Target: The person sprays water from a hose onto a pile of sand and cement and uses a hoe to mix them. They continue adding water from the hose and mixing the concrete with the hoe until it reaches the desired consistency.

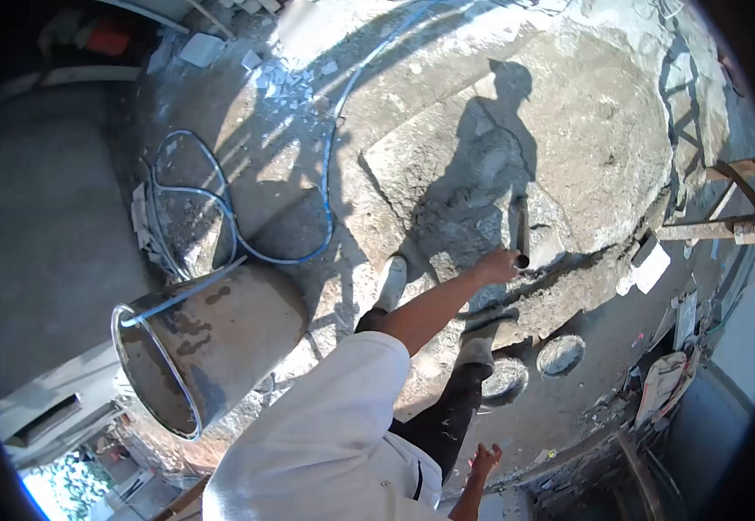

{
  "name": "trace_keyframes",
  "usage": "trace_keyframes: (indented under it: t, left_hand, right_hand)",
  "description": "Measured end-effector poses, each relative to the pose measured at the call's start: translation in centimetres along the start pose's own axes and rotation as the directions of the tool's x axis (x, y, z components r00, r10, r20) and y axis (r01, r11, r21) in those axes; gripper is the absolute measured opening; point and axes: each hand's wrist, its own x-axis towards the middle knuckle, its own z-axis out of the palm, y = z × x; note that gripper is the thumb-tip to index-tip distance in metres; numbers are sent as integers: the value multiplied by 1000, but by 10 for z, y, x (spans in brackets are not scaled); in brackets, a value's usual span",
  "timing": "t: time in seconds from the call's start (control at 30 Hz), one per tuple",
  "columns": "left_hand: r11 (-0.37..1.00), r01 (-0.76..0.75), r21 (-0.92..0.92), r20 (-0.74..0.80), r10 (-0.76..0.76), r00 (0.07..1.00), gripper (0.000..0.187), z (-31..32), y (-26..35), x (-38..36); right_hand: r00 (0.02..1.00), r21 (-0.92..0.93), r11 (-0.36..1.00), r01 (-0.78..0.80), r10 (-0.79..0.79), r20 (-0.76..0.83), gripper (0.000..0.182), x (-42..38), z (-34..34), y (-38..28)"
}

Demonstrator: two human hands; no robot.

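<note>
My left hand [499,266] is closed around a long tool's handle [523,233], its round end towards me. The handle points away over a heap of wet grey mortar [473,230]; where the tool's far end rests, I cannot make out. Low in the view, my right hand [484,458] hangs beside my body, fingers apart and slightly curled, holding nothing. My shadow falls across the mortar.
A large drum [238,317] stands at left, a blue hose [329,178] running from it over the ground. Two mortar-crusted buckets [505,382] [560,355] are by my right foot. A wooden frame [707,230] and rubble lie at right.
</note>
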Motion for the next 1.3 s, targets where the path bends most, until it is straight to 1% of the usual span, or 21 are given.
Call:
trace_keyframes:
  t: [0.07,0.1,0.2,0.27,0.33,0.37,0.43,0.5,0.53,0.57,0.67,0.73,0.8,0.87,0.93,0.97,1.07,1.17,1.23,1.27,1.3]
  left_hand:
    - [1000,-19,-8,8,19,1000,63,-25,-27,-71]
    - [998,-60,-35,6,60,998,65,-38,-56,-101]
    - [984,-55,-171,-453,-29,891,57,-74,-161,-206]
    - [967,174,-184,-808,-250,533,45,-101,-202,-304]
    - [904,341,-257,-892,-358,277,46,-138,-198,-419]
    - [899,379,-217,-957,-272,97,44,-145,-191,-467]
    - [870,450,-202,-979,-178,-97,42,-148,-181,-543]
    - [834,503,-227,-967,-131,-219,39,-131,-185,-590]
    - [818,519,-246,-959,-126,-254,38,-117,-189,-606]
    - [808,533,-251,-951,-102,-293,36,-107,-196,-617]
    - [847,454,-275,-941,-142,-306,29,-68,-223,-635]
    - [879,390,-275,-933,-146,-329,28,-66,-233,-665]
    - [850,-13,-527,-759,-478,-443,27,-72,-256,-705]
    - [666,-581,-467,-606,-720,-338,26,-81,-331,-743]
    - [296,-897,-328,-468,-876,-118,40,-96,-405,-777]
    - [301,-895,-329,-483,-868,-114,40,-99,-440,-783]
    - [-18,-999,-32,-448,-894,31,75,-145,-528,-777]
    - [-197,-975,106,-478,-870,124,87,-206,-543,-779]
    - [-243,-952,185,-435,-889,142,90,-238,-548,-793]
    - [-264,-928,264,-381,-912,151,94,-243,-541,-801]
    - [-303,-855,422,-248,-945,212,74,-250,-517,-819]
  right_hand:
    - [991,-85,988,-132,133,8,51,22,10,18]
    - [993,-71,997,-32,40,109,51,49,66,-19]
    - [885,57,982,182,-189,425,26,98,203,-154]
    - [817,48,962,267,-253,519,24,113,187,-213]
    - [737,97,914,393,-377,561,25,41,164,-302]
    - [519,-32,613,790,-639,567,28,-8,182,-349]
    - [269,224,475,851,-761,591,33,-77,215,-408]
    - [40,379,357,854,-771,636,36,-150,245,-413]
    - [121,303,390,869,-763,635,37,-194,258,-399]
    - [-40,411,292,864,-773,634,38,-212,271,-374]
    - [134,294,490,820,-664,736,33,-246,295,-264]
    - [90,209,508,836,-503,860,30,-234,297,-207]
    - [98,147,547,824,-393,914,31,-250,290,-172]
    - [106,118,524,844,-378,919,29,-267,295,-164]
    - [98,127,477,870,-420,902,25,-293,314,-164]
    - [68,162,441,883,-460,886,24,-305,324,-164]
    - [33,232,436,870,-521,853,23,-345,380,-168]
    - [7,269,448,853,-525,851,20,-406,423,-145]
    - [-156,353,307,884,-518,841,18,-469,429,-128]
    - [-146,331,295,896,-509,848,18,-497,427,-123]
    - [-245,412,228,882,-524,815,19,-526,429,-113]
